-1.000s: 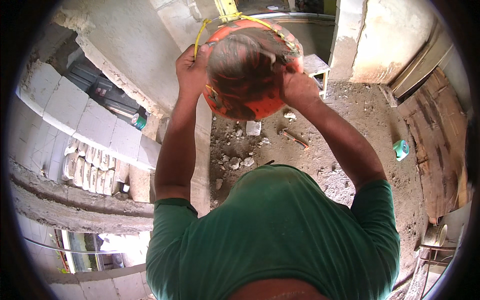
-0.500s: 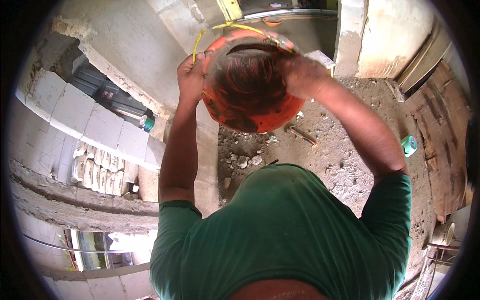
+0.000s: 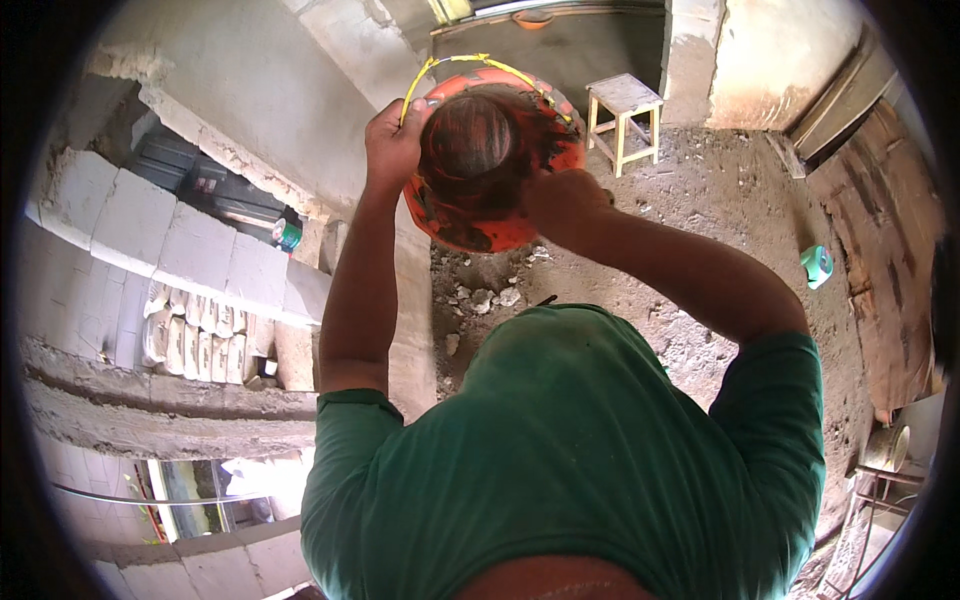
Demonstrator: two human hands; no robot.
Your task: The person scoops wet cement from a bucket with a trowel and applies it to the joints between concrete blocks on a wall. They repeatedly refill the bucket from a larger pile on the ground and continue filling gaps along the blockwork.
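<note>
Looks like a rough masonry room, walled at nine to ten o'clock with pale grey concrete blocks (image 3: 205, 245) and floored in crumbly grey-brown earth (image 3: 720, 215). At twelve o'clock, raised above that ground, mouth tipped toward the view — a round orange-red plastic bucket (image 3: 515, 232), smeared dark inside and fitted with a yellow cord handle (image 3: 483, 57). Likely light and slightly springy, perhaps slick where smeared; best taken by the rim at ten o'clock, as by the bare left hand (image 3: 395, 145), thumb over the edge, fingers wrapped behind. Over the bucket at four o'clock, the bare right hand (image 3: 565, 205), fingers apparently curled — cannot tell whether pinching anything. Farther out, at one o'clock, a small square-topped pale wooden stool (image 3: 625, 93); at three, weathered brown boards (image 3: 870, 240) and a green plastic container (image 3: 815, 267); near the centre, whitish rubble (image 3: 482, 300).
</note>
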